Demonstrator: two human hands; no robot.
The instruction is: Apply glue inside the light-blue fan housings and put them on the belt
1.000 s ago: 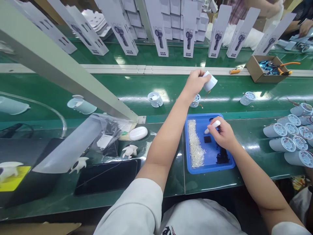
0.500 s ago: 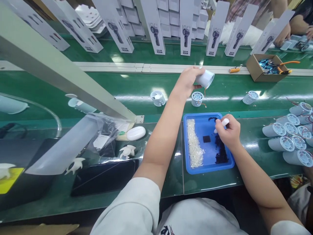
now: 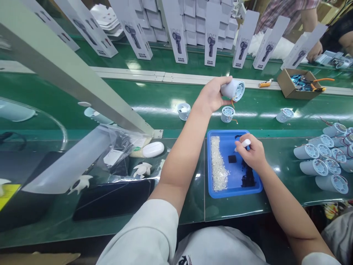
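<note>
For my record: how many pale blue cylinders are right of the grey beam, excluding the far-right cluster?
4: one cylinder in the left hand, one just below, one beside the left forearm, one nearer the cluster. The forearm may hide more.

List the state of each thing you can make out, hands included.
Left grip: closed on the held cylinder
Held cylinder: lifted, tilted, wire hanging out
Right grip: closed on the white stick
White stick: tilted, over the tray
Blue tray: flat, holding clear pieces and black bits
Black square: lying in the tray
Cardboard box: open-topped
Printed boxes: standing in a row
</note>
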